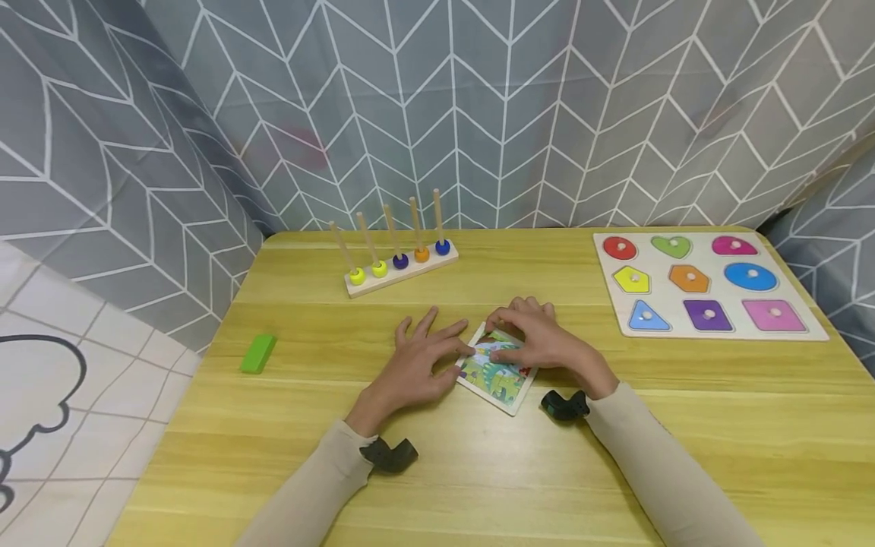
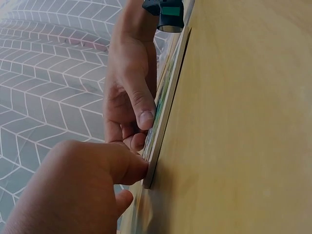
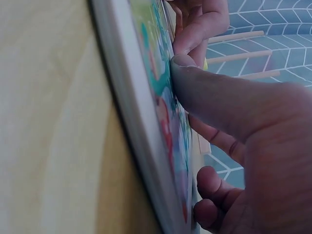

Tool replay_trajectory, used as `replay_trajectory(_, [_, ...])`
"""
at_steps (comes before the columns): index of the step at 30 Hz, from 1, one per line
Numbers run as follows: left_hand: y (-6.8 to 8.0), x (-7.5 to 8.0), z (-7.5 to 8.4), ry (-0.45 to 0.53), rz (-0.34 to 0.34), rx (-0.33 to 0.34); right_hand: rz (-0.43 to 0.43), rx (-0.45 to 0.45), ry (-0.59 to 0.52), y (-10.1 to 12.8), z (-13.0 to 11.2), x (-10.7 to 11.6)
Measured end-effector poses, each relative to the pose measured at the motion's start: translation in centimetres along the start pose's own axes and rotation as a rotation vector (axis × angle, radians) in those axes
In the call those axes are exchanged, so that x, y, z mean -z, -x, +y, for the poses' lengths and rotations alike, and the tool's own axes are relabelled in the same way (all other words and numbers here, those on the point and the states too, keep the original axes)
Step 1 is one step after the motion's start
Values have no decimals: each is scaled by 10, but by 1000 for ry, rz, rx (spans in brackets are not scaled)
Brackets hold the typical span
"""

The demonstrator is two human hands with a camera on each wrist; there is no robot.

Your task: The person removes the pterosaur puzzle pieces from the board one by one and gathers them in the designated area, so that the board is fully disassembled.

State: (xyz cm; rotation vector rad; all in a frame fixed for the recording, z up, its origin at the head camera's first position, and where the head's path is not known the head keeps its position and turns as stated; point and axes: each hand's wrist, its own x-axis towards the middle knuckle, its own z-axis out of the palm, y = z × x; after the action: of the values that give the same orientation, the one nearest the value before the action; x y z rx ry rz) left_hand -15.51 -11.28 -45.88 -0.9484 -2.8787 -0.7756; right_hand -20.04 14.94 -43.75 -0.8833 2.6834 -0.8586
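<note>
A small picture puzzle board [image 1: 502,380] lies flat on the wooden table [image 1: 615,456] in front of me, turned at an angle. My left hand [image 1: 437,346] lies beside it with fingers spread, and its thumb touches the board's left edge [image 2: 168,105]. My right hand [image 1: 529,334] rests on the board's far half, thumb [image 3: 219,102] pressed flat on the colourful picture [image 3: 146,97] and fingertips bent over the far corner. In the left wrist view the left hand [image 2: 97,180] and the right hand [image 2: 129,83] meet at the board's edge. Most of the picture's upper part is hidden under the right hand.
A wooden peg rack [image 1: 399,262] with coloured rings stands at the back centre. A shape-sorting board [image 1: 707,285] with knobbed pieces lies at the back right. A green block [image 1: 258,353] sits near the left table edge. A patterned grey curtain [image 1: 478,99] hangs behind.
</note>
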Motion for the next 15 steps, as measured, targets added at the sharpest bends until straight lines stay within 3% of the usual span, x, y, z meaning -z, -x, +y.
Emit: replay_trajectory(15, [0,0,2,14,3,-2,8,4,19,2,-2,0])
